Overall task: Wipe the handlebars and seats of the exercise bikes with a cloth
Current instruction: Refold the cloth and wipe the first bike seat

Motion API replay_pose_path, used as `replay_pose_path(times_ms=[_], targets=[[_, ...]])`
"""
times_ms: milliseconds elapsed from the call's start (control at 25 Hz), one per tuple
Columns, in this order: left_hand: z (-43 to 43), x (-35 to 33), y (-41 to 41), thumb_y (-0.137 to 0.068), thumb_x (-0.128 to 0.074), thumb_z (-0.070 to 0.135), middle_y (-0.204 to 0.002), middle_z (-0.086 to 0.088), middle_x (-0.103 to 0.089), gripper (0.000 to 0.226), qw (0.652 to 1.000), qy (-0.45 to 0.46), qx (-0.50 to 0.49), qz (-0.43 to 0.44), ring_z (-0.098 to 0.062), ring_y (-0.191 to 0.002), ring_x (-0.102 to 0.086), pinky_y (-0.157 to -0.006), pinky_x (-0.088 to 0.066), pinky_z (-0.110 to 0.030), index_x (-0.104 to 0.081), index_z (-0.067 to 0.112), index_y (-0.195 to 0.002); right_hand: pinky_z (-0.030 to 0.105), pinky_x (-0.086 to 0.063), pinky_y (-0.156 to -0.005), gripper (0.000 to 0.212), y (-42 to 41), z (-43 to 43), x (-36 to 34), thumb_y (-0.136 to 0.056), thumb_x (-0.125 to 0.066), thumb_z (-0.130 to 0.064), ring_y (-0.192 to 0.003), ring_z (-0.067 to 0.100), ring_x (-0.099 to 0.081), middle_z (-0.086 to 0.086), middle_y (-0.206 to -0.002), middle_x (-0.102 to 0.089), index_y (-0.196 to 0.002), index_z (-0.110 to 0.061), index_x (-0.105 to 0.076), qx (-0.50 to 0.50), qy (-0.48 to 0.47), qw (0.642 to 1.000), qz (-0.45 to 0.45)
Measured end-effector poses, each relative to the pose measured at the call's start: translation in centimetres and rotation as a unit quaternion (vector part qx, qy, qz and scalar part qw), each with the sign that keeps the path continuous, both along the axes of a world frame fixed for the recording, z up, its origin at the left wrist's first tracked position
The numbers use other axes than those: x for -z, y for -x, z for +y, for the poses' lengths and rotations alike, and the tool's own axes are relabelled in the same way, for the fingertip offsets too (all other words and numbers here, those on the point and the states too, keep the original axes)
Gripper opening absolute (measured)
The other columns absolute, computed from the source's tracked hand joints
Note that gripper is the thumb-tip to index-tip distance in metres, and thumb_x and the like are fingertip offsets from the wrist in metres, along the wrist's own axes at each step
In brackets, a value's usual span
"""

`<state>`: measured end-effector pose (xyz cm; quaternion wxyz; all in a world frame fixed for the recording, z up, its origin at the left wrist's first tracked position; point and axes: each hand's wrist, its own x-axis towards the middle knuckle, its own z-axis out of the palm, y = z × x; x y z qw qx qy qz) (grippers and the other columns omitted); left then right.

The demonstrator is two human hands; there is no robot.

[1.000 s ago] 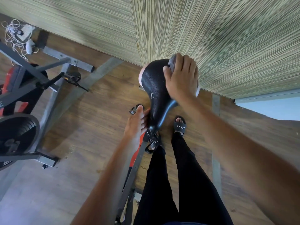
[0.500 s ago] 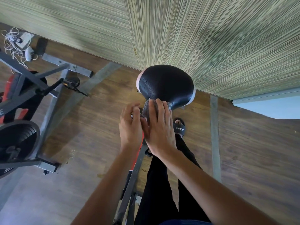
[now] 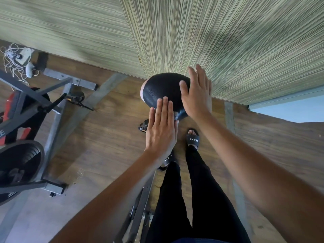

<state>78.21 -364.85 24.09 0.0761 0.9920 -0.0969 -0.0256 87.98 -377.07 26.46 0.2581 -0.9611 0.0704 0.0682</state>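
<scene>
Pressing flat on the narrow front of the black seat [image 3: 163,88], which stood near the striped wall [image 3: 228,41], the left hand [image 3: 162,132] had its fingers straight and together, a scrap of grey cloth [image 3: 175,116] showing at its edge. The right hand [image 3: 196,97] was spread open over the seat's wide right side, holding nothing
</scene>
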Motion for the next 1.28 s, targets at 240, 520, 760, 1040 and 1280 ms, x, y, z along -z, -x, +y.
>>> replay_pose_path(times_ms=[240,520,760,1040,1280], targets=[[2.2,0.6,4.6,-0.11,-0.026,0.03,-0.159,-0.025,-0.024,0.054,0.999,0.009,0.022,-0.037,-0.036,-0.149,-0.023,-0.119,-0.029,-0.049,-0.029,-0.005,-0.151,0.049,-0.025,-0.12,0.057,-0.6,-0.3,3.5,-0.106,-0.026,-0.048,-0.148,0.026,-0.026,0.006,-0.159,-0.032,-0.154,-0.019,-0.03,0.025,-0.023,0.997,0.073],[1.0,0.6,1.8,-0.109,-0.023,0.032,-0.162,-0.02,-0.016,0.056,0.998,0.058,0.006,-0.008,-0.033,-0.152,-0.015,-0.123,-0.021,-0.048,-0.024,-0.003,-0.153,0.039,-0.038,-0.11,0.049,-0.4,0.5,4.2,-0.106,-0.028,-0.048,-0.134,0.015,-0.046,-0.006,-0.144,-0.052,-0.145,-0.026,-0.047,0.097,-0.068,0.993,0.006],[-0.3,1.4,-9.0,-0.108,-0.024,0.03,-0.162,-0.021,-0.021,0.056,0.997,0.076,0.019,0.012,-0.032,-0.152,-0.015,-0.125,-0.013,-0.047,-0.024,-0.004,-0.153,0.031,-0.041,-0.103,0.047,-0.5,0.9,4.5,-0.106,-0.024,-0.042,-0.123,0.007,-0.055,-0.013,-0.129,-0.064,-0.13,-0.028,-0.062,0.187,-0.161,0.968,-0.044],[-1.5,-0.8,-18.9,-0.105,-0.034,0.026,-0.111,-0.009,-0.063,0.032,0.985,0.065,-0.061,0.145,-0.027,-0.11,-0.057,-0.083,-0.04,-0.036,-0.06,0.008,-0.11,0.029,-0.043,-0.087,0.044,-0.5,1.4,6.1,-0.103,-0.033,-0.045,-0.105,0.015,-0.062,-0.009,-0.117,-0.068,-0.123,-0.023,-0.065,0.168,-0.022,0.98,-0.102],[-1.4,-0.3,-23.3,-0.094,-0.038,0.025,-0.112,-0.012,-0.052,0.019,0.919,-0.005,-0.069,0.388,-0.033,-0.098,-0.049,-0.085,-0.039,-0.042,-0.05,0.012,-0.101,0.034,-0.047,-0.082,0.041,-0.5,1.5,6.7,-0.102,-0.036,-0.042,-0.1,0.02,-0.063,-0.005,-0.111,-0.069,-0.119,-0.021,-0.067,0.175,0.002,0.977,-0.121]])
